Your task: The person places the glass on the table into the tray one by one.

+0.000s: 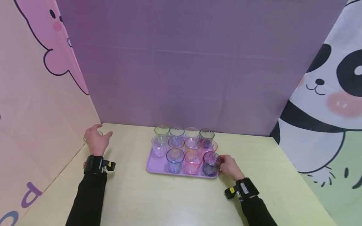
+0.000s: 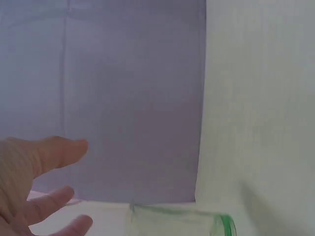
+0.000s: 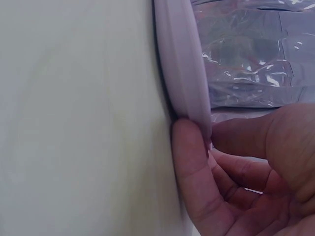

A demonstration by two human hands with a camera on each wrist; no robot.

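My left hand (image 1: 97,141) is at the back left of the table with thumb and fingers spread. In the left wrist view, a clear glass with a green rim (image 2: 227,227) shows at the bottom edge, apart from the visible fingers (image 2: 64,152). The head view has that glass mostly hidden behind the hand. A purple tray (image 1: 158,168) in the middle carries several tinted glasses, among them a pink one (image 1: 193,163), a blue one (image 1: 174,163) and a dark grey one (image 1: 210,164). At the tray's right front corner, my right hand (image 1: 231,168) pinches the rim (image 3: 184,64) between thumb and index finger.
A purple backdrop (image 1: 181,69) rises behind the pale table (image 1: 141,201). Printed side panels stand left (image 1: 51,119) and right (image 1: 314,147). The tray's back row of glasses is close to the backdrop.
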